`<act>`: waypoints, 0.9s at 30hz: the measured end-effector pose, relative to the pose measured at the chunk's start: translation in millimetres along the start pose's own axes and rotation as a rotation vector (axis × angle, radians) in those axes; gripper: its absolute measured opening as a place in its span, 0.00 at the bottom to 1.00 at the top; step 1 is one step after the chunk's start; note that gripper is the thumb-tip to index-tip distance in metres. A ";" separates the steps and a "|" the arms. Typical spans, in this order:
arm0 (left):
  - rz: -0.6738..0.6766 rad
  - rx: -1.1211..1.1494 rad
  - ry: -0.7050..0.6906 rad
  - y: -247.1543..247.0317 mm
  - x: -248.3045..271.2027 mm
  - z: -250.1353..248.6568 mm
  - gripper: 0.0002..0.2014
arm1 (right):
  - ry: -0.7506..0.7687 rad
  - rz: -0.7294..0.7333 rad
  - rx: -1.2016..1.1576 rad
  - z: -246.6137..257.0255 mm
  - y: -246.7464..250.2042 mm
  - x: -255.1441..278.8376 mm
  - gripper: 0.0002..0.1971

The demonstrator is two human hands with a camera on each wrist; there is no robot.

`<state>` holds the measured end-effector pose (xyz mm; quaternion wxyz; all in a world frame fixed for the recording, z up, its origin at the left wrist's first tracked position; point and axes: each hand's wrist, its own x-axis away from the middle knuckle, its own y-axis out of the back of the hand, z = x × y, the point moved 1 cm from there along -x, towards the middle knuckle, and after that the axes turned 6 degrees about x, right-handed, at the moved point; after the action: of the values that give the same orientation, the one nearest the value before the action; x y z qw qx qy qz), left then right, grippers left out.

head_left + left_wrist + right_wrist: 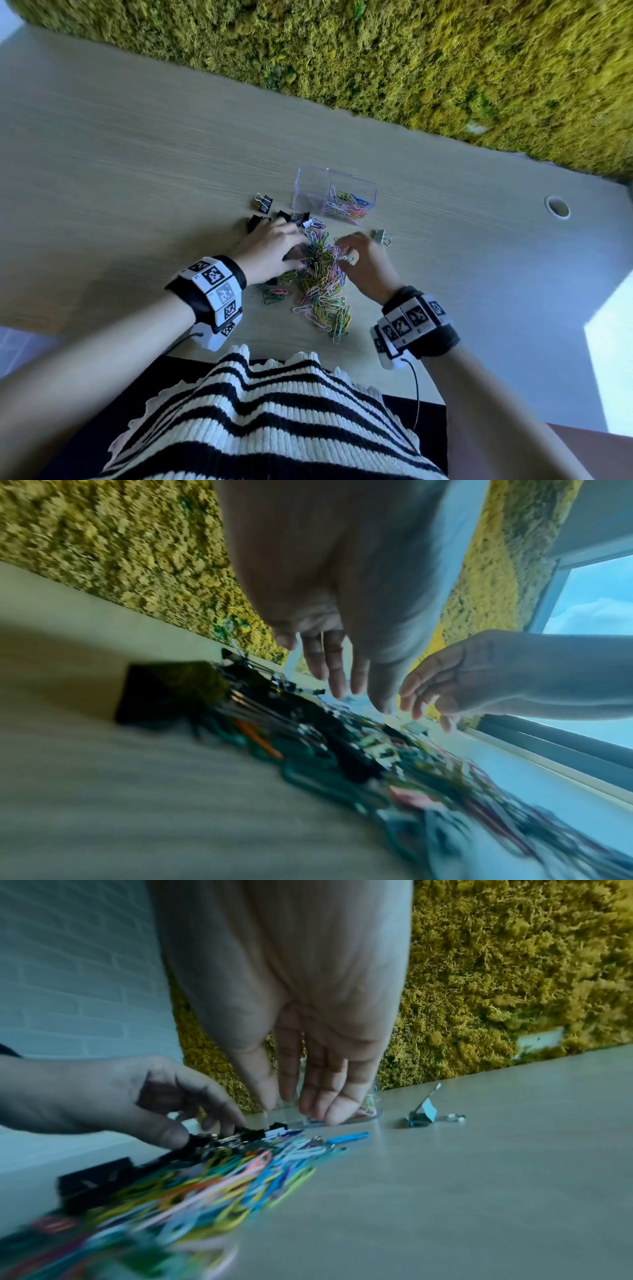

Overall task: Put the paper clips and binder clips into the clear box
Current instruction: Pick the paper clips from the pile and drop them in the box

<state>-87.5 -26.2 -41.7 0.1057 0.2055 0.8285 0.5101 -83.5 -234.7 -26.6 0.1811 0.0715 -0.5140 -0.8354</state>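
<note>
A heap of coloured paper clips (322, 287) lies on the table in front of me. My left hand (291, 244) hovers over the heap's left side, its fingers spread and reaching down to the black binder clips (219, 1141). My right hand (342, 250) hangs over the heap's right side; the right wrist view shows its fingers (337, 1096) straight and holding nothing. Behind the heap stands the clear box (310, 186), with paper clips in its right compartment. More black binder clips (262, 202) lie left of the box. A silver binder clip (382, 236) lies alone to the right.
A moss wall (411, 68) runs along the table's far edge. A round cable hole (557, 206) sits in the tabletop at the right. The table's near edge is close to my striped top (267, 411).
</note>
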 end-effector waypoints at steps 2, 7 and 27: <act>-0.058 -0.033 0.042 8.4 -3.6 6.2 0.25 | 0.053 -0.009 0.071 2.7 3.2 -14.5 0.19; 0.020 -0.178 0.070 14.1 -19.6 8.6 0.28 | 0.170 0.278 0.214 12.0 -18.1 -40.5 0.36; 0.002 -0.218 0.110 11.3 -11.7 11.0 0.28 | 0.091 0.223 0.213 3.5 -20.7 -5.1 0.34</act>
<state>-70.1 -18.2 -37.1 0.0812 0.1653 0.7724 0.6078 -84.6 -221.5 -43.7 0.2875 0.0706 -0.5957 -0.7466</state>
